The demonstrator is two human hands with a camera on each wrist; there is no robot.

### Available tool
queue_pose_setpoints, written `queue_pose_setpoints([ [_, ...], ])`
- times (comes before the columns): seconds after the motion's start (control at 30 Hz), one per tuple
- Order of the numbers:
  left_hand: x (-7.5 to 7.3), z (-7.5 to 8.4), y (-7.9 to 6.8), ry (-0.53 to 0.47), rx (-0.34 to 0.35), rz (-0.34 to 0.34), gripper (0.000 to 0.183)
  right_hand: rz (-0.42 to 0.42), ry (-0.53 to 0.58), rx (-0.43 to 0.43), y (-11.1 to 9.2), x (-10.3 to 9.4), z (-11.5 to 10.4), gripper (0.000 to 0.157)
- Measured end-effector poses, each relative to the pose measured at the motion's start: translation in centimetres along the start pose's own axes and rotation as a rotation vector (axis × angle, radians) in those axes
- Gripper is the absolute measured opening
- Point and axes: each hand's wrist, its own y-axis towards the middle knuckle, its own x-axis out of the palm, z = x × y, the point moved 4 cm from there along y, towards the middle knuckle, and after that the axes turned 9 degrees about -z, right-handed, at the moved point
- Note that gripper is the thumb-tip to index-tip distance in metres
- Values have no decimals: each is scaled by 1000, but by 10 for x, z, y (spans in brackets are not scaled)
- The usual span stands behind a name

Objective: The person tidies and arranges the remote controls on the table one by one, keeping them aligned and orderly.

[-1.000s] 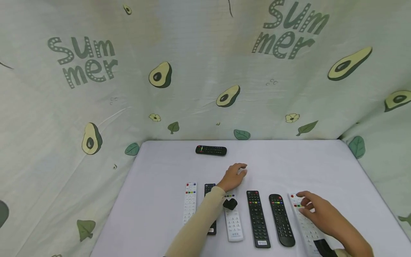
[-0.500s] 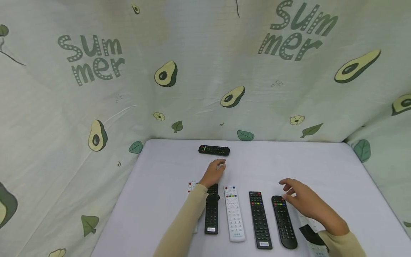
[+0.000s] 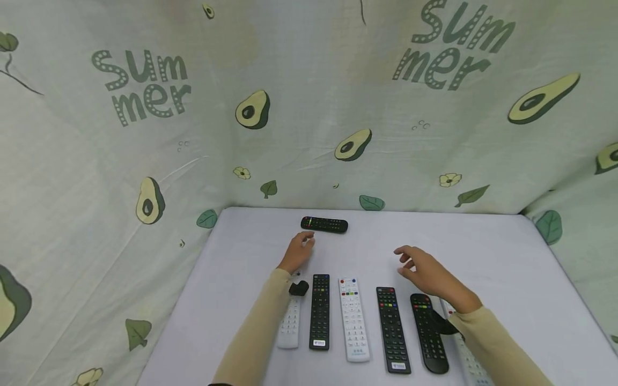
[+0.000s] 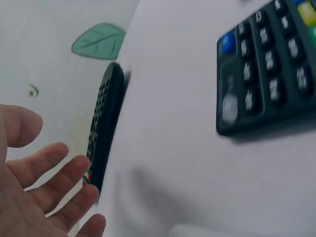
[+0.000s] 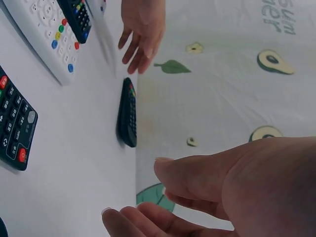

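My left hand (image 3: 296,252) hovers just in front of a black remote control (image 3: 324,224) that lies crosswise at the back of the table. Its fingers are loosely bent and hold nothing; in the left wrist view the fingertips overlap that remote's near end. My right hand (image 3: 425,271) is held in the air above the table, behind the row of remotes, with relaxed fingers and nothing between them. Under the left sleeve a white remote (image 3: 289,324) is partly hidden. The right wrist partly covers a rounded black remote (image 3: 429,338) and another white remote (image 3: 470,356).
Between the arms, a black remote (image 3: 319,311), a white remote (image 3: 354,321) and a longer black remote (image 3: 393,329) lie side by side on the white table (image 3: 367,252). A cloth printed with avocados (image 3: 352,145) hangs behind the table's back edge.
My left hand has moved left, from above the middle white remote to the leftmost one. My right hand has moved left and farther back, away from the rightmost white remote. The remotes stay put.
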Motion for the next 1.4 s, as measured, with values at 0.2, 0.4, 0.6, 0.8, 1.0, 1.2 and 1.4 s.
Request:
queue_pose_setpoints([
  [0.2,-13,-11,5,-49,-17,41,38,12,30,-3,27,7,2,40],
  [0.4,-20,-21,11,-186,-9,79,41,-42,184,42,57,19,2,47],
  [0.6,-23,-25,17,-251,-20,103,42,-61,304,51,85,32,2,52],
  [0.8,-24,-25,25,-281,-22,102,43,-14,330,122,110,40,5,55],
  [1.0,-25,-25,34,-289,-37,78,45,7,365,176,133,50,10,56],
  [1.2,-25,-26,40,-277,-54,63,48,10,449,195,152,60,13,57],
  [1.4,-25,-23,41,-273,-89,52,53,29,448,172,165,64,6,57],
])
